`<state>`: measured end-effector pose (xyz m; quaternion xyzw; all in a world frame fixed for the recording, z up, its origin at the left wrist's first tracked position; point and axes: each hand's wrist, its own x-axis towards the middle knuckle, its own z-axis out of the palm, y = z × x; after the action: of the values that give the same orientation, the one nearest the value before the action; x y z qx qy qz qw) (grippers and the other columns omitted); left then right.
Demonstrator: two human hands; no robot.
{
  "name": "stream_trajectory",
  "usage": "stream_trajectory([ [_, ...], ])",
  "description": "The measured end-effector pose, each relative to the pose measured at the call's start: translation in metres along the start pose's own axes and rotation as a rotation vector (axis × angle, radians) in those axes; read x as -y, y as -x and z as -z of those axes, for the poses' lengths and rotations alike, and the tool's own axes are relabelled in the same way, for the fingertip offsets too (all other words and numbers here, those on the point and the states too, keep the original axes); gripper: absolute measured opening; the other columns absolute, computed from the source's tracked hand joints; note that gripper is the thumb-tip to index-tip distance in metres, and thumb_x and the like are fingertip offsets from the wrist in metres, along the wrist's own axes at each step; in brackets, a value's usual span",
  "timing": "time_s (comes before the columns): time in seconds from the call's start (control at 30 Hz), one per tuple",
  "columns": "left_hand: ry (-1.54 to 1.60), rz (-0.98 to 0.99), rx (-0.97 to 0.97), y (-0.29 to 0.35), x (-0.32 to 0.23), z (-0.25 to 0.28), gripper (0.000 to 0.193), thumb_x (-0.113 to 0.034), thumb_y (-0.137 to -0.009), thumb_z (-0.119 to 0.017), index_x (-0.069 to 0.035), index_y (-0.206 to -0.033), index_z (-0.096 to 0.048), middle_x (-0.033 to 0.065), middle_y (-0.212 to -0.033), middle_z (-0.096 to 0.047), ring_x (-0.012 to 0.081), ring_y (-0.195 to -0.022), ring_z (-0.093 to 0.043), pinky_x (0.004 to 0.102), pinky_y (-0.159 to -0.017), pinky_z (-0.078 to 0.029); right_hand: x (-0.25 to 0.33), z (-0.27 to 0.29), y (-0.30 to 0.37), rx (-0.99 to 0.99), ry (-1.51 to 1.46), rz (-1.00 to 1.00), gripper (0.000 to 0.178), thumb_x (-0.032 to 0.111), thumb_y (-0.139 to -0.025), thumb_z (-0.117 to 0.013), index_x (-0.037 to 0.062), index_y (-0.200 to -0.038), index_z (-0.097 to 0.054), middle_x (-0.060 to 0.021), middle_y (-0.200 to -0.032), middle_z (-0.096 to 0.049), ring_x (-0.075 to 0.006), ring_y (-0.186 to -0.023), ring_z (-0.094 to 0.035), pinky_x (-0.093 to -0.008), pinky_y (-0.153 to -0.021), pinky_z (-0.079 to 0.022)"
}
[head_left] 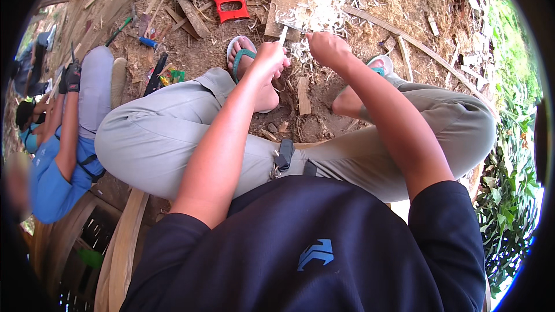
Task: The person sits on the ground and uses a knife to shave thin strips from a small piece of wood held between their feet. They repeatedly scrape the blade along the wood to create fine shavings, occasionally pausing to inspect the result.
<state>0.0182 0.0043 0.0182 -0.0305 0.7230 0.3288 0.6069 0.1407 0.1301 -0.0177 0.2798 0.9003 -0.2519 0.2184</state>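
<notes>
My left hand (270, 60) is closed around the lower end of a short pale wooden stick (282, 36), which points away from me. In my right hand (329, 48) is the handle end of a knife (296, 28). Its thin blade reaches left to the stick's tip; whether it touches the wood I cannot tell. Both hands are between my knees, over the near end of a thick wooden plank (290, 1). Curled pale shavings (333, 1) lie heaped on the plank's right edge and the ground beside it. My fingers hide most of the knife's handle.
A handsaw (230, 3) with a red handle lies beyond my left foot. Wood offcuts (192, 15) and a long strip (399, 36) are scattered on the dirt. At left sits another person (60, 164) in blue with a dark glove. Green plants (509, 167) line the right.
</notes>
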Motion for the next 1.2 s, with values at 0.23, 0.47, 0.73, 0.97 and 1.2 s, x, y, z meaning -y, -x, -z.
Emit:
stream_trajectory([
  [0.23, 0.031, 0.040, -0.022, 0.000, 0.002, -0.001, 0.021, -0.023, -0.092, -0.037, -0.007, -0.095, -0.050, -0.0011, -0.068, -0.048, 0.0060, -0.047, -0.036, 0.0218, -0.039, -0.029, -0.002, -0.012, -0.010, -0.074, -0.106, -0.124, 0.053, 0.032, -0.104, -0.029, -0.0005, -0.088, -0.068, -0.0219, -0.085, -0.069, -0.0381, -0.082, -0.069, -0.0469, -0.075, -0.055],
  [0.47, 0.184, -0.148, -0.120, 0.002, -0.011, 0.010, 0.027, -0.027, -0.093, -0.039, -0.005, -0.099, -0.052, -0.0037, -0.061, -0.043, 0.0055, -0.043, -0.033, 0.0233, -0.037, -0.026, -0.026, -0.008, -0.023, -0.100, -0.261, -0.064, 0.058, 0.036, -0.102, -0.031, -0.0109, -0.095, -0.064, -0.0338, -0.092, -0.064, -0.0462, -0.089, -0.064, -0.0503, -0.086, -0.050],
  [0.73, 0.555, -0.576, -0.320, 0.019, -0.049, 0.031, 0.024, -0.029, -0.097, -0.041, -0.008, -0.091, -0.048, -0.0033, -0.059, -0.037, 0.0064, -0.042, -0.032, 0.0243, -0.036, -0.026, -0.009, -0.012, -0.026, 0.244, -0.384, 0.009, 0.058, 0.044, -0.098, -0.046, -0.0099, -0.083, -0.063, -0.0216, -0.071, -0.065, -0.0327, -0.064, -0.065, -0.0442, -0.068, -0.053],
  [0.97, 0.631, -0.618, -0.379, 0.021, -0.051, 0.033, 0.025, -0.032, -0.098, -0.040, -0.009, -0.091, -0.049, -0.0028, -0.059, -0.037, 0.0074, -0.042, -0.033, 0.0250, -0.036, -0.027, -0.076, 0.016, -0.013, 0.446, -0.903, -0.426, 0.050, 0.043, -0.101, -0.042, -0.0030, -0.088, -0.058, -0.0041, -0.060, -0.049, -0.0161, -0.042, -0.042, -0.0339, -0.040, -0.038],
  [1.2, 0.675, -0.688, -0.375, 0.025, -0.058, 0.028, 0.026, -0.031, -0.097, -0.039, -0.008, -0.088, -0.048, -0.0017, -0.058, -0.039, 0.0081, -0.038, -0.034, 0.0256, -0.032, -0.025, -0.029, 0.028, -0.015, 0.290, -0.875, -0.198, 0.042, 0.040, -0.094, -0.055, -0.0014, -0.101, -0.059, -0.0050, -0.075, -0.053, -0.0141, -0.054, -0.049, -0.0305, -0.042, -0.041],
])
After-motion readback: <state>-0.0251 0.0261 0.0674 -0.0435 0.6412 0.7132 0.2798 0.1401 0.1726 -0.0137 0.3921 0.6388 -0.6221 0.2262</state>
